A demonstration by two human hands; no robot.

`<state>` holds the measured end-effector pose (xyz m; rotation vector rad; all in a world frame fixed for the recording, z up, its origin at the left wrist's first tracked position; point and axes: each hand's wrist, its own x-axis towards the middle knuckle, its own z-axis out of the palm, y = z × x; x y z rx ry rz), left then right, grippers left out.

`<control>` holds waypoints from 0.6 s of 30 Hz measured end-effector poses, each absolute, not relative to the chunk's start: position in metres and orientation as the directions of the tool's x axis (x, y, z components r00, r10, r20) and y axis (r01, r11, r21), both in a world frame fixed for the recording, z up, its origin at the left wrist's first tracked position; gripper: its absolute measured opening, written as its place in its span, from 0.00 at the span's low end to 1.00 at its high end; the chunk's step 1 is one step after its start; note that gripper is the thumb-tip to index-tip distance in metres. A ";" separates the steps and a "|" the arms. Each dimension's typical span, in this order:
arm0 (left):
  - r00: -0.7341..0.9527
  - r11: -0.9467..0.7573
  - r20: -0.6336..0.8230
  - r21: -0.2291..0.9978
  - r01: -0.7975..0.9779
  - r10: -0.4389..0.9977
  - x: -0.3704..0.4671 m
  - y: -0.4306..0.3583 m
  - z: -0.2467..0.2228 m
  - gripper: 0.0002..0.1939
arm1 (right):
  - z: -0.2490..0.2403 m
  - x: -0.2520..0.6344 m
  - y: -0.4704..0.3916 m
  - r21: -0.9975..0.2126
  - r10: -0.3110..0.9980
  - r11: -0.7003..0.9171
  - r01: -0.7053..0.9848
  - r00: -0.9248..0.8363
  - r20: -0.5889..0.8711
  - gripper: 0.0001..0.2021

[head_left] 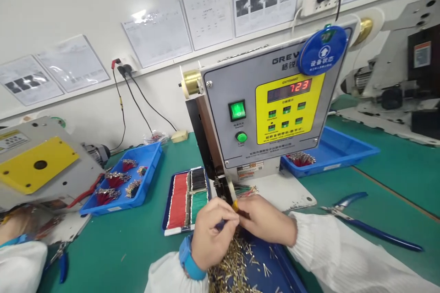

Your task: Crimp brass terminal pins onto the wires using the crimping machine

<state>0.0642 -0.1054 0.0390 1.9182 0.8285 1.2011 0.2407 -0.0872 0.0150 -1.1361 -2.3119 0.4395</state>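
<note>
My left hand (213,233), with a blue band at the wrist, is closed in a pinch just below the working head (222,187) of a grey machine (220,137). Beside it, my right hand (266,219) has its fingers curled together, close to the left fingertips. What either hand holds is hidden behind the fingers. Under both hands lies a dark blue tray (254,261) heaped with small brass-coloured metal pieces (227,268). Left of the machine, a tray holds sorted red wires (178,201), black wires (198,179) and green wires (199,206).
Blue-handled pliers (374,229) lie at the right. Behind the machine sits a blue bin (343,151); another blue bin (142,183) at the left holds wire bundles. At far left, a co-worker's hand (17,224) is by a second machine (37,165), with pliers (62,261) nearby.
</note>
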 end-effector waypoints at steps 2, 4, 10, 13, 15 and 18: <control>0.315 -0.519 0.457 0.842 0.150 0.832 0.063 -0.103 0.039 0.06 | 0.017 0.240 -0.088 -0.490 0.798 0.601 0.632 -0.516 0.312 0.10; 0.284 -0.498 0.445 0.853 0.153 0.849 0.061 -0.102 0.039 0.06 | 0.018 0.240 -0.088 -0.497 0.798 0.600 0.627 -0.517 0.310 0.10; 0.211 -0.317 0.290 0.943 0.103 0.933 0.062 -0.099 0.032 0.10 | 0.017 0.240 -0.090 -0.526 0.812 0.578 0.624 -0.506 0.292 0.10; 0.186 -0.242 0.228 0.969 0.056 0.956 0.063 -0.096 0.027 0.12 | 0.015 0.240 -0.089 -0.544 0.812 0.575 0.611 -0.508 0.289 0.10; 0.185 -0.246 0.233 0.968 0.049 0.955 0.062 -0.094 0.029 0.13 | 0.014 0.240 -0.088 -0.544 0.807 0.582 0.604 -0.511 0.295 0.10; 0.224 -0.352 0.326 0.932 0.083 0.918 0.058 -0.098 0.047 0.16 | 0.014 0.240 -0.084 -0.536 0.799 0.595 0.598 -0.512 0.315 0.09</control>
